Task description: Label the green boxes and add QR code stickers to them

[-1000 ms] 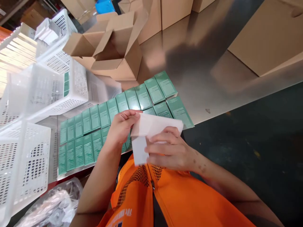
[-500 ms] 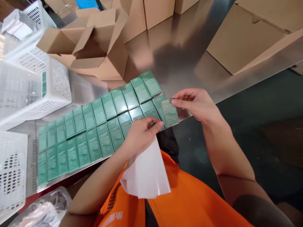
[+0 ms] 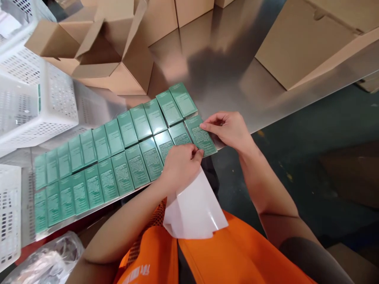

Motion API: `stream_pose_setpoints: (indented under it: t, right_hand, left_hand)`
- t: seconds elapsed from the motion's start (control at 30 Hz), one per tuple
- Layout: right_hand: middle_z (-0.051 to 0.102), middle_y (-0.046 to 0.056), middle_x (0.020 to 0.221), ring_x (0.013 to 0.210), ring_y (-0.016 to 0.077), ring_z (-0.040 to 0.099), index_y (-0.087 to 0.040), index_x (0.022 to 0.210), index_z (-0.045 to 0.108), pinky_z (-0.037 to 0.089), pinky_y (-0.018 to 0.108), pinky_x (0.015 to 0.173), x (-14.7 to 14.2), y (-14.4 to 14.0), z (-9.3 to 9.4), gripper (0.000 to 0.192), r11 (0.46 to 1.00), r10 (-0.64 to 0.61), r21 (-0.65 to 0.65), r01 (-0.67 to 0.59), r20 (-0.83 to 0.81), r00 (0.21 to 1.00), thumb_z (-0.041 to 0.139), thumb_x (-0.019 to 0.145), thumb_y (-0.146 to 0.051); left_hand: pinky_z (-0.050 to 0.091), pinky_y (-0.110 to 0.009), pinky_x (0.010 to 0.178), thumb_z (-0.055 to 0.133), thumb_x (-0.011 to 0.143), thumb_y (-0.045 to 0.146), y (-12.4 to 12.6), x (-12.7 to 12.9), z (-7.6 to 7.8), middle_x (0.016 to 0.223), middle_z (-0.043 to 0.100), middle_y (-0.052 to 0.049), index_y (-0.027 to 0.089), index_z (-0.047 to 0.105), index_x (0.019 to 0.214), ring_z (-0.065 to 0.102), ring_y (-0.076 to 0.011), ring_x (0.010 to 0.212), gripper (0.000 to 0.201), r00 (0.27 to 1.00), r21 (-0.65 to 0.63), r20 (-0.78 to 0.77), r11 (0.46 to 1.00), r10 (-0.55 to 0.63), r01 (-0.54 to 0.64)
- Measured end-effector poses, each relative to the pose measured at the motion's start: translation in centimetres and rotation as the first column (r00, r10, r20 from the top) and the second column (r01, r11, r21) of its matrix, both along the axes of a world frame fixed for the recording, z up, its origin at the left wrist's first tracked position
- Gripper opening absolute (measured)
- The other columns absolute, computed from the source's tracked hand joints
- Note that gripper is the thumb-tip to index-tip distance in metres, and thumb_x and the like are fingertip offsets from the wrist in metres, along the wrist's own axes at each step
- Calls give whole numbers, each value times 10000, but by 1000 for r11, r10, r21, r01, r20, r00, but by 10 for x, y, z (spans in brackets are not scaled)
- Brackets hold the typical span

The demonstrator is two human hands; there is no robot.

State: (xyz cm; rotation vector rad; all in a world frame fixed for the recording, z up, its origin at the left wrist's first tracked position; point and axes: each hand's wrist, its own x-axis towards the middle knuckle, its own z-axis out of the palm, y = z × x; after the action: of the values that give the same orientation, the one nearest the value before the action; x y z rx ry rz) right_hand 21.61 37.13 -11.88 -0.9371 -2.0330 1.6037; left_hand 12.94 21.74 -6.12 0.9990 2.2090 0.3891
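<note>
Two rows of small green boxes (image 3: 129, 128) lie side by side along the table edge. A clear printed sticker (image 3: 203, 136) lies over the top of the rightmost box in the near row. My right hand (image 3: 229, 128) pinches the sticker's upper right edge between thumb and fingertips. Beside it, my left hand (image 3: 182, 163) is closed near the lower left corner of that box, gripping a white sheet (image 3: 195, 209) that hangs down in front of the orange vest. The left hand hides part of the near row.
An open cardboard box (image 3: 118, 75) stands behind the rows. White perforated baskets (image 3: 59, 98) are stacked at left. A closed carton (image 3: 308, 43) sits at the back right of the metal table (image 3: 219, 75). A clear plastic bag (image 3: 56, 256) is low at left.
The sticker, earlier offset to the right of the end box, now lies squarely over it. My right hand has moved left with it. The left hand's fingers have curled in more.
</note>
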Motion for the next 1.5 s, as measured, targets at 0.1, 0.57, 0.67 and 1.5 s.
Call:
stream_pose_setpoints:
  t: [0.1,0.57,0.67,1.5]
  right_hand:
    - [701,3,645,603,152,589,-197,742,761,444,288,590,-2,0,-2,233,1000,9,8,-9,30,1000,817,698,-420]
    - [709,-11,656,623,157,628,-209,720,766,478,289,626,-3,-3,-2,156,996,-12,87,10,22,1000,823,710,-354]
    - [704,-10,651,617,159,628,-213,719,764,481,288,617,-3,-3,-2,163,994,-17,108,13,37,999,821,712,-366]
    - [405,250,1536,1433,413,374,-146,1615,-12,272,701,1124,21,-57,-8,888,363,303,837,-410,310,901,355,965,-627]
  left_hand:
    - [324,-303,580,501,896,366,2,0,-1,556,585,-12,216,621,642,524,-183,567,319,1000,-24,-6,1000,-14,14]
    - [305,-305,556,500,875,335,6,-6,-5,523,556,-1,210,573,575,466,-156,497,333,998,-4,33,999,-44,44]
    - [302,-309,555,500,869,325,7,-6,-4,546,582,-11,209,596,587,485,-163,512,319,998,-6,26,998,-60,60]
    - [314,-311,446,311,870,566,-131,-124,43,506,313,6,228,441,591,308,-138,428,457,606,435,547,423,577,-795]
